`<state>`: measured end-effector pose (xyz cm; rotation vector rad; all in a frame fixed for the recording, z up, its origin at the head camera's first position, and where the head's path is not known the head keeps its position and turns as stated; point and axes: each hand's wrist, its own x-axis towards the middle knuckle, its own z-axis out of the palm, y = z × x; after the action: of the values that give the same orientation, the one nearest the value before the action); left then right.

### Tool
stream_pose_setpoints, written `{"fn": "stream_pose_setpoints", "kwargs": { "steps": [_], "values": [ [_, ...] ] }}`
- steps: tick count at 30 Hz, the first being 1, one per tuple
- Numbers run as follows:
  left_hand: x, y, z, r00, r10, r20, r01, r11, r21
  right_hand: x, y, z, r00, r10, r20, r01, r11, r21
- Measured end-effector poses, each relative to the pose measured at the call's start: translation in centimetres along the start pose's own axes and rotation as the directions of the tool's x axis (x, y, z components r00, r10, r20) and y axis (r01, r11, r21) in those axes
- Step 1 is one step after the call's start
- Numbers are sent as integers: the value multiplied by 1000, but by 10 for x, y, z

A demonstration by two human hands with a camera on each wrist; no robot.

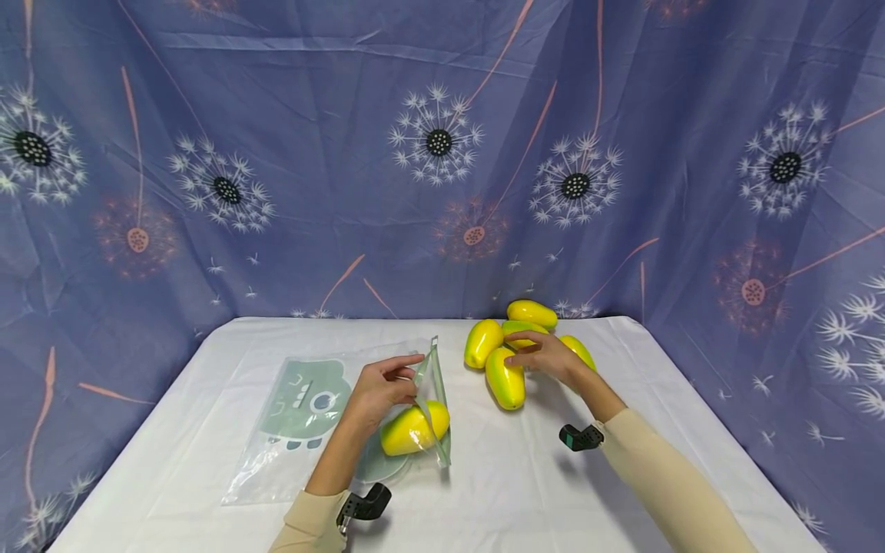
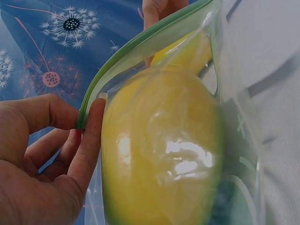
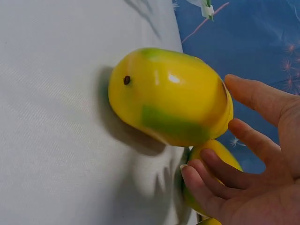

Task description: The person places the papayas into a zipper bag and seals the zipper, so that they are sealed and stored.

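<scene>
My left hand pinches the green-edged rim of a clear zip bag between thumb and finger. Inside the bag, near its parted mouth, lies a yellow mango. Over to the right, my right hand reaches to the far end of another mango, which rests on the table. In the right wrist view the fingers are spread, with fingertips at that mango's end; whether they all touch it is unclear. A further mango shows partly behind these fingers.
More mangoes lie around the right hand: one on its left, one at the back, and one behind the wrist. A white cloth covers the table. A blue dandelion-print curtain hangs behind and at both sides.
</scene>
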<state>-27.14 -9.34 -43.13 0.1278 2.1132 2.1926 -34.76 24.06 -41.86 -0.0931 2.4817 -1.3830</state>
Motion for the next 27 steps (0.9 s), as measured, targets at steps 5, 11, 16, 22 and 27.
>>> {"fn": "stream_pose_setpoints", "kwargs": {
  "steps": [5, 11, 16, 22, 27],
  "values": [
    [1, 0, 0, 1000, 0, 3, 0, 1000, 4, 1, 6, -1, 999, 22, 31, -23, 1000, 18],
    [1, 0, 0, 1000, -3, -2, 3, 1000, 12, 3, 11, 0, 995, 18, 96, -23, 998, 52],
    [0, -1, -1, 1000, -5, 4, 5, 1000, 11, 5, 12, 3, 993, 25, 116, -34, 997, 73],
    [1, 0, -1, 1000, -3, -1, 3, 1000, 8, 6, 10, 3, 992, 14, 122, -23, 997, 73],
    [1, 0, 0, 1000, 11, -7, -11, 1000, 13, 1, 9, 2, 992, 13, 122, -22, 997, 75]
  ]
}}
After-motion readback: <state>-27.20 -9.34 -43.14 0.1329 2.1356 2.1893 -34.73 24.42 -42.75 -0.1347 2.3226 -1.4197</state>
